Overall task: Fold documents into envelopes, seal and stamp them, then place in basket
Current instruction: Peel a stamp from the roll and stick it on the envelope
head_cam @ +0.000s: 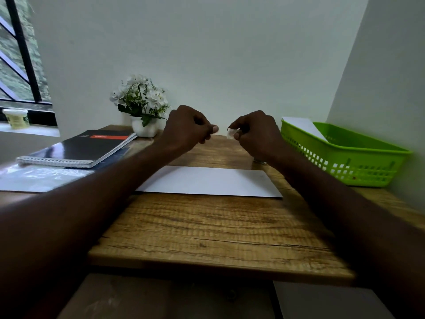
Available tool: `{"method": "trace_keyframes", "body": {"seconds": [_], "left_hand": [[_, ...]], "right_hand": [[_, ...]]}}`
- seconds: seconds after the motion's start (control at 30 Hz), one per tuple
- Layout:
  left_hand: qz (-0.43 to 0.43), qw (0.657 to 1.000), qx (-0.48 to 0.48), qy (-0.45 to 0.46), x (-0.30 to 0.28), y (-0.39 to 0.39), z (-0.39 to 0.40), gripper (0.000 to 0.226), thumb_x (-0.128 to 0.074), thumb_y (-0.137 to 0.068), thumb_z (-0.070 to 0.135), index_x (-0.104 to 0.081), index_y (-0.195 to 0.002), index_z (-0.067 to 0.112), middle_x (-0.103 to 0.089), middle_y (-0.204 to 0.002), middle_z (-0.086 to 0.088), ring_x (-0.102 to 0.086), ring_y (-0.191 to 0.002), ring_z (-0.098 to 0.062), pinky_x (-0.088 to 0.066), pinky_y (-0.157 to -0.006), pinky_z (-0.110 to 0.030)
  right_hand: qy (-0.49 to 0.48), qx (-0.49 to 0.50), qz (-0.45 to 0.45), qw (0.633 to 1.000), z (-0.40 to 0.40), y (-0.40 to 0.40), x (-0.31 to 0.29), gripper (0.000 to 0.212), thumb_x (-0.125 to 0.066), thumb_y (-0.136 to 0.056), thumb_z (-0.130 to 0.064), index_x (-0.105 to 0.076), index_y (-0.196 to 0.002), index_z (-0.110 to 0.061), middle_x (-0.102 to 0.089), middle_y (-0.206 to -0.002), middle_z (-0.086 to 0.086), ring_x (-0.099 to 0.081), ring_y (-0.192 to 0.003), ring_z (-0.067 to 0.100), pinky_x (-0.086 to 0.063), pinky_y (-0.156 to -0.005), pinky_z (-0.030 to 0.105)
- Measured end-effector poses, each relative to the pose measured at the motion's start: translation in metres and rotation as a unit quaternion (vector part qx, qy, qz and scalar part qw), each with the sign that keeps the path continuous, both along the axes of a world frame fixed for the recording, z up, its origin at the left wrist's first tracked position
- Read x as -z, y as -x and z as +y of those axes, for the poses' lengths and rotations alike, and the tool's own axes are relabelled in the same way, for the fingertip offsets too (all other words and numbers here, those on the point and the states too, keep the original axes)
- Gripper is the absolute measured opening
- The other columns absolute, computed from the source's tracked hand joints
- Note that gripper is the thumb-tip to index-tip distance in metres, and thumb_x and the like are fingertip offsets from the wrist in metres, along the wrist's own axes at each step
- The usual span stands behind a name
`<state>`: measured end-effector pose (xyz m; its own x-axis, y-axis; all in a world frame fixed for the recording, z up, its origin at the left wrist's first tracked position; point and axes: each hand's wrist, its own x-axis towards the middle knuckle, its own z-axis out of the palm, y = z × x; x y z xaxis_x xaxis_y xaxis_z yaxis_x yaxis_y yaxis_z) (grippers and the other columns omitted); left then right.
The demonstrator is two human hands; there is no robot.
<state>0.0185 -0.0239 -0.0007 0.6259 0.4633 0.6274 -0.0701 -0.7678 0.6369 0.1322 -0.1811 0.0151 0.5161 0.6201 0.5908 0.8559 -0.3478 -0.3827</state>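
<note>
Head cam looks down over a wooden worktop (pixel 207 229), with both forearms reaching in from the bottom corners. Nearest thing is a white envelope (pixel 213 183) lying flat across the middle of the worktop, a bit of its left end hidden under the left forearm. Both hands are raised above the far side of it, near each other but not touching. Left hand (pixel 186 127) has its fingers curled in, thumb tip poking toward the other hand, and it doesn't look like it's holding anything. Right hand (pixel 255 132) has its fingers curled too and is pinching a small whitish scrap (pixel 230 133) at the fingertips; too small to tell what it actually is. Off to the right sits a green plastic basket (pixel 345 166) with a white envelope or sheet (pixel 303 127) leaning inside at the back. On the left there's a clear plastic sleeve (pixel 41 178), then a black spiral notebook (pixel 78 148). Behind that, against the wall, stands a little white pot of white flowers (pixel 140 104), and a pale tub (pixel 16 118) sits on the windowsill.
</note>
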Motion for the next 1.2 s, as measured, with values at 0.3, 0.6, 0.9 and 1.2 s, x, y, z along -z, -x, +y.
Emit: {"method": "trace_keyframes", "body": {"seconds": [0.3, 0.6, 0.9, 1.2], "left_hand": [[0.090, 0.994, 0.045, -0.033, -0.001, -0.002, -0.003, 0.043, -0.055, -0.105, 0.034, -0.064, -0.073, 0.006, -0.072, -0.065, -0.003, -0.065, -0.060, -0.010, -0.049, -0.068, -0.028], [0.213, 0.957, 0.193, -0.029, 0.007, -0.003, -0.006, 0.029, -0.076, -0.092, 0.029, -0.065, -0.117, 0.017, -0.068, -0.096, 0.001, -0.061, -0.077, 0.001, -0.048, -0.066, -0.014], [0.293, 0.925, 0.218, -0.106, 0.007, 0.001, -0.016, 0.024, -0.078, -0.089, 0.039, -0.074, -0.113, 0.038, -0.069, -0.099, 0.005, -0.056, -0.079, 0.008, -0.042, -0.071, -0.012], [0.307, 0.913, 0.236, -0.126, 0.006, 0.003, -0.018, 0.029, -0.071, -0.096, 0.031, -0.071, -0.125, 0.034, -0.068, -0.106, -0.004, -0.055, -0.082, 0.015, -0.039, -0.073, -0.010]], "right_hand": [[-0.096, -0.005, 0.125, 0.987, -0.006, -0.004, -0.002, 0.014, -0.083, -0.083, -0.032, -0.079, -0.083, -0.019, -0.077, -0.074, -0.001, -0.075, -0.060, 0.014, -0.064, -0.079, 0.045], [-0.148, -0.026, 0.198, 0.969, -0.013, -0.003, -0.011, 0.009, -0.088, -0.078, -0.022, -0.080, -0.079, -0.018, -0.079, -0.084, -0.006, -0.073, -0.077, 0.007, -0.057, -0.070, 0.029], [-0.042, -0.051, 0.278, 0.958, -0.023, 0.005, -0.016, 0.018, -0.074, -0.090, -0.006, -0.078, -0.106, -0.012, -0.074, -0.088, 0.008, -0.063, -0.076, 0.015, -0.051, -0.061, 0.025], [0.100, -0.019, 0.286, 0.953, -0.055, 0.001, -0.021, 0.013, -0.080, -0.087, -0.011, -0.081, -0.099, -0.014, -0.080, -0.091, 0.008, -0.074, -0.073, 0.016, -0.056, -0.058, 0.023]]}}
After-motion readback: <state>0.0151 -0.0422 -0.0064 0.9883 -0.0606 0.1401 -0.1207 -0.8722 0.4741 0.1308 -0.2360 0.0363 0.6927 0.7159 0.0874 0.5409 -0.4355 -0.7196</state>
